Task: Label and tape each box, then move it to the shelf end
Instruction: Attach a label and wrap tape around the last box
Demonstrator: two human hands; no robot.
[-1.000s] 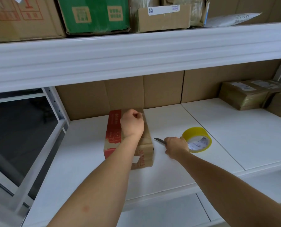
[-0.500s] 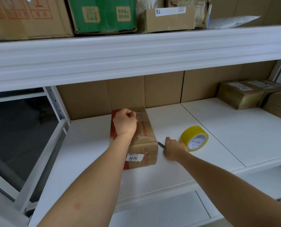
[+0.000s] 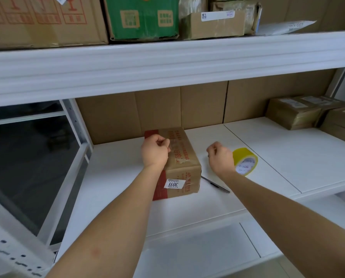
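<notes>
On white shelf (image 3: 268, 157): left hand (image 3: 155, 151) fisted atop rectangular cardboard box (image 3: 184, 167); right hand (image 3: 220, 157) curled, empty.

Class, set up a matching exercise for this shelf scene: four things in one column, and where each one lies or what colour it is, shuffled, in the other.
Things:
1. tape roll
2. pen
3. white label
4. green box

Descriptions:
A. on the upper shelf
B. yellow
C. on the near face of the brown box
D. flat on the shelf beside the brown box

Pairs: 1-B, 2-D, 3-C, 4-A
</notes>
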